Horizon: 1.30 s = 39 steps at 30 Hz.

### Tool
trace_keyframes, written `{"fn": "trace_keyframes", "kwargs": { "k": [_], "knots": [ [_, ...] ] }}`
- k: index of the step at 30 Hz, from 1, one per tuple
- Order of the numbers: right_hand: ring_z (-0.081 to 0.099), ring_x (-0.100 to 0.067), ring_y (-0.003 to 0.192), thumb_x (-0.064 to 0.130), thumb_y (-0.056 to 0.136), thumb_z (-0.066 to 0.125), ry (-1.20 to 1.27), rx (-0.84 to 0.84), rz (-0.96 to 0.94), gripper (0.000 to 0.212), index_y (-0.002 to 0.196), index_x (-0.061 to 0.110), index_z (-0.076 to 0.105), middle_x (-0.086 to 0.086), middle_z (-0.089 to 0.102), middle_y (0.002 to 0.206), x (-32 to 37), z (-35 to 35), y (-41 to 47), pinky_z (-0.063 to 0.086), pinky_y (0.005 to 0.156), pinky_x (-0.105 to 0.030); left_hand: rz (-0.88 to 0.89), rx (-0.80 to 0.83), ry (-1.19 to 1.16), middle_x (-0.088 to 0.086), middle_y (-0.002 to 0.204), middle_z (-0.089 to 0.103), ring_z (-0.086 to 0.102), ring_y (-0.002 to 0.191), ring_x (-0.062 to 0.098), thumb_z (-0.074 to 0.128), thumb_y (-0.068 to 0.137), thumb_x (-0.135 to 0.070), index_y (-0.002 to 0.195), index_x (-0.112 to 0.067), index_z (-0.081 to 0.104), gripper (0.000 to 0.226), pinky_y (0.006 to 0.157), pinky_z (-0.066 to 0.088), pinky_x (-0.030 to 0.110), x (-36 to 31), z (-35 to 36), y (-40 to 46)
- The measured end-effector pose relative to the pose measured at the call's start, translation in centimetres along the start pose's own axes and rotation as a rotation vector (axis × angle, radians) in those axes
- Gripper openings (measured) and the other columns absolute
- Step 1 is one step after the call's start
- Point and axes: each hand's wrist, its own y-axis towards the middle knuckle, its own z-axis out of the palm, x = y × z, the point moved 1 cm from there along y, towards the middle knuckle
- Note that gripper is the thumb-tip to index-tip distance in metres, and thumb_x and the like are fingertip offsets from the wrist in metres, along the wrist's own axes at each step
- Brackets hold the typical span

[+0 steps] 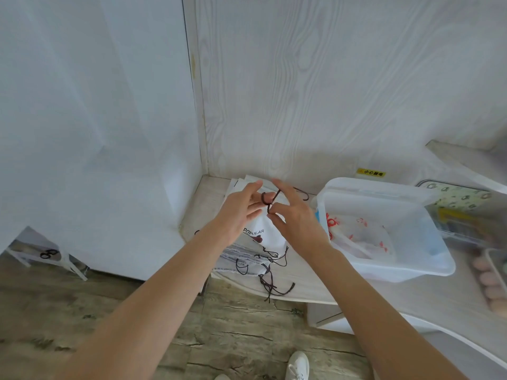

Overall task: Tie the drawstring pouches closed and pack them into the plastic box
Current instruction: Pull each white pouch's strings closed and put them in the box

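Pouch (263,229), white and printed "POPULAR", hangs above a pale wood-grain counter (301,281) in a white-walled corner. Left hand (241,212) has the dark drawstring (270,200) looped round 1 finger; right hand (293,215) pinches it. Clear plastic box (384,267) sits just beside, over plank flooring (247,338).

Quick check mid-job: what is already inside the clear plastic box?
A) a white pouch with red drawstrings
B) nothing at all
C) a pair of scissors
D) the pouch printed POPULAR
A: a white pouch with red drawstrings lies in the clear plastic box, while the hands tie the POPULAR pouch outside it.
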Motion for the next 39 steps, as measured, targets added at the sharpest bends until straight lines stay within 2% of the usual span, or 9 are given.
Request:
{"fn": "trace_keyframes", "kwargs": {
  "k": [6,11,15,18,22,29,33,36,39],
  "knots": [
    [0.07,-0.029,0.08,-0.005,0.069,0.074,0.04,0.071,-0.067,0.012,0.067,0.004,0.066,-0.017,0.057,0.128,-0.7,1.1,1.1,0.058,0.056,-0.035,0.046,-0.095,0.329,-0.004,0.081,0.073,0.066,0.074,0.001,0.051,0.091,-0.027,0.077,-0.014,0.07,0.027,0.081,0.041,0.024,-0.9,0.3,0.0],
    [0.057,-0.029,0.114,0.0,0.079,0.068,0.222,0.083,0.208,0.007,0.083,0.003,0.073,-0.015,0.054,0.131,-0.5,1.6,1.1,0.046,0.097,-0.04,0.185,-0.025,0.64,0.011,0.076,0.056,0.048,0.074,0.016,0.055,0.085,-0.017,0.085,0.008,0.065,0.028,0.069,0.034,0.029,-1.2,-0.1,0.3],
    [0.057,-0.025,0.11,0.007,0.086,0.063,0.245,0.13,0.38,0.016,0.098,0.003,0.072,-0.01,0.052,0.133,0.0,1.4,1.3,0.041,0.095,-0.025,0.366,-0.049,0.981,-0.004,0.096,0.06,0.052,0.091,0.007,0.053,0.086,-0.011,0.099,-0.013,0.072,0.023,0.085,0.036,0.021,-1.6,-0.8,0.3],
    [0.057,-0.021,0.107,0.009,0.088,0.061,0.234,0.144,0.389,0.017,0.099,0.002,0.072,-0.008,0.055,0.128,0.0,1.3,1.5,0.036,0.088,-0.016,0.489,-0.064,1.417,-0.005,0.119,0.056,0.048,0.114,0.013,0.052,0.089,-0.012,0.119,-0.021,0.063,0.033,0.099,0.035,0.03,-1.8,-1.5,0.5],
    [0.053,-0.017,0.108,0.011,0.091,0.058,0.222,0.15,0.417,0.019,0.102,0.002,0.07,-0.005,0.056,0.123,-0.4,1.2,1.3,0.029,0.082,-0.01,0.562,-0.234,1.699,-0.005,0.117,0.053,0.046,0.115,0.016,0.055,0.091,-0.024,0.111,-0.024,0.062,0.021,0.095,0.027,0.031,-1.9,-2.5,0.6],
    [0.057,-0.017,0.1,0.015,0.091,0.058,0.246,0.14,0.491,0.02,0.103,0.005,0.07,-0.004,0.061,0.116,-0.9,1.6,1.1,0.039,0.085,-0.019,0.501,-0.132,1.046,-0.011,0.098,0.061,0.053,0.093,0.004,0.069,0.082,-0.027,0.081,-0.013,0.067,0.015,0.077,0.032,0.012,-2.2,-3.8,1.0],
    [0.06,-0.019,0.098,0.016,0.091,0.057,0.311,0.128,0.534,0.018,0.099,0.005,0.068,-0.006,0.063,0.11,-1.0,1.4,1.1,0.044,0.088,-0.025,0.301,-0.111,0.531,-0.01,0.056,0.064,0.064,0.061,0.002,0.058,0.09,-0.012,0.079,-0.009,0.059,0.011,0.074,0.046,0.008,-1.9,-4.0,1.1],
    [0.058,-0.013,0.087,0.016,0.091,0.056,0.369,0.122,0.566,0.018,0.098,0.004,0.068,-0.004,0.065,0.1,-1.0,1.4,1.1,0.043,0.077,-0.018,0.193,-0.15,0.261,-0.007,0.045,0.043,0.047,0.039,0.006,0.055,0.091,-0.007,0.075,-0.011,0.053,0.017,0.058,0.052,0.018,-0.8,-3.8,1.3],
    [0.051,-0.005,0.069,0.017,0.089,0.058,0.485,0.116,0.672,0.014,0.089,0.008,0.069,0.005,0.062,0.085,-1.2,1.5,1.2,0.037,0.062,-0.014,0.142,-0.226,0.212,-0.009,0.044,0.033,0.027,0.038,0.007,0.058,0.09,-0.011,0.073,-0.014,0.051,0.019,0.037,0.031,0.015,0.0,-3.7,1.6]
  ]
}}
